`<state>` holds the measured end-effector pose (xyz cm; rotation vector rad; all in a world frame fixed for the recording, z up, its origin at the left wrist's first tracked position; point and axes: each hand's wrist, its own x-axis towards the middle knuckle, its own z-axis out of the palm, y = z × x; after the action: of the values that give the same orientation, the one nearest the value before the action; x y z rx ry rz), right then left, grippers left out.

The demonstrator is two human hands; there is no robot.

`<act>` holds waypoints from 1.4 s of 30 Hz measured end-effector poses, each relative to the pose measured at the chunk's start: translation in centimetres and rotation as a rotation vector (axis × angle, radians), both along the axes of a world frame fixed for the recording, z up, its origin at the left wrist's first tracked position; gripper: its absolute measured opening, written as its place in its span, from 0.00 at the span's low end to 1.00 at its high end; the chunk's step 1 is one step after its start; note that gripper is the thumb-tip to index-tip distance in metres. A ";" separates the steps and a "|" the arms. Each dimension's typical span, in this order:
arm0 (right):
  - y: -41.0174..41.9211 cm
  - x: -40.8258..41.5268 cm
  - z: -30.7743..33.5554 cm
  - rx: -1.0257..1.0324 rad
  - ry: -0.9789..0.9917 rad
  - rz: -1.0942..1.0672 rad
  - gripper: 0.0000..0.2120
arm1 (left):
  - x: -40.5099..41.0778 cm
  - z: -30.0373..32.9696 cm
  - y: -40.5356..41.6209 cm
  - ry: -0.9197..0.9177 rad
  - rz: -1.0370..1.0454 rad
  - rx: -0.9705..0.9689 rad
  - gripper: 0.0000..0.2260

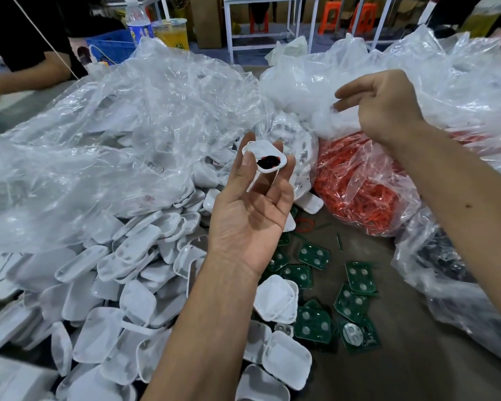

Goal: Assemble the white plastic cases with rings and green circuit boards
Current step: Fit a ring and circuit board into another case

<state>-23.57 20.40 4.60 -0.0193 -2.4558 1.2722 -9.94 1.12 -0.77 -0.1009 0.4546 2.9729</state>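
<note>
White case [265, 157] held in the left hand [252, 218]: dark, possibly black-and-red, insert at centre. Below it, circuit boards [314, 254] are green with pale round pads. To its right, rings [356, 183] are orange-red.
</note>
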 end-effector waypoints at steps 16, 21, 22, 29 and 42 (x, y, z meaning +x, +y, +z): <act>-3.7 8.6 -0.8 -0.385 -0.098 0.416 0.14 | -0.2 -0.2 -0.2 -0.003 0.038 -0.001 0.20; -2.9 11.5 -5.8 -0.219 -0.215 0.536 0.24 | -0.4 -0.3 -0.7 0.026 0.074 0.029 0.20; -2.5 11.5 -6.1 -0.171 -0.221 0.550 0.26 | -0.4 -0.3 -0.8 0.031 0.074 0.028 0.20; -2.2 11.1 -6.6 -0.211 -0.148 0.568 0.25 | -0.6 -0.6 -0.7 0.056 0.075 0.002 0.20; -2.2 11.5 -5.7 -0.436 -0.045 0.664 0.20 | -0.6 -0.5 -0.6 0.051 0.072 -0.055 0.21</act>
<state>-12.02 18.22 -1.10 0.7073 -2.2376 2.0721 -10.51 0.56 -1.30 -0.0480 0.5508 3.0399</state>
